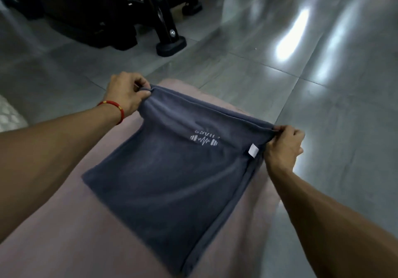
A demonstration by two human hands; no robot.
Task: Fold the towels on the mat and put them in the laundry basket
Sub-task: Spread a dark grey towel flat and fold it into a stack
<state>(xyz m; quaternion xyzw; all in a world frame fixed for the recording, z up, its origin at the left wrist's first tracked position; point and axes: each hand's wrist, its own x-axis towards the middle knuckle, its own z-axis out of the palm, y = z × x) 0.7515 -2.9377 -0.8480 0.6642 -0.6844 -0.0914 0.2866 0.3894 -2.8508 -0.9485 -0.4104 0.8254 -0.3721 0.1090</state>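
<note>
Grey-blue cloth fills the middle of the view: a towel (170, 180) lying on a pink mat (71, 230) spread over a glossy grey tiled floor (323, 66). The towel's near part rests flat on the mat, while its far edge is lifted and stretched between the two hands. The left hand (127, 93) pinches the far left corner between thumb and curled fingers, and a red cord bracelet (114, 109) circles that wrist. The right hand (284, 143) grips the far right corner, its fingers curled round the hem. A pale embroidered logo (203, 141) sits near the raised edge, upside down from this view, and a small white label (253, 150) hangs from the right hem just beside the right hand. Dark furniture (103, 10) with a black leg and foot stands on the floor beyond the mat, well apart from the towel. A pale patterned object (9, 114) shows at the left edge.
</note>
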